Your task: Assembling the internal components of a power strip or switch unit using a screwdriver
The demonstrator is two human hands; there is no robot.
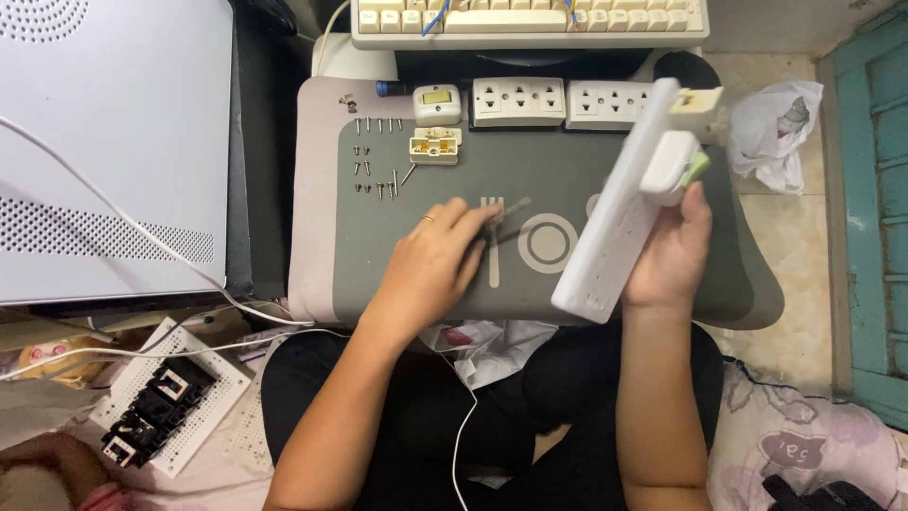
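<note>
Both forearms reach over the lap tray, right hand (667, 255) wrapped around a tilted white power strip (619, 213) while left hand (435, 265) pinches a thin metal tool (506, 210), so a slip could scatter the loose screws (374, 161) nearby.

Holding a white power strip (619, 203) tilted in the right hand (667, 251); left hand (435, 260) touching a thin metal tool (511, 208) on the grey surface (378, 274), screws (374, 156) nearby.
</note>
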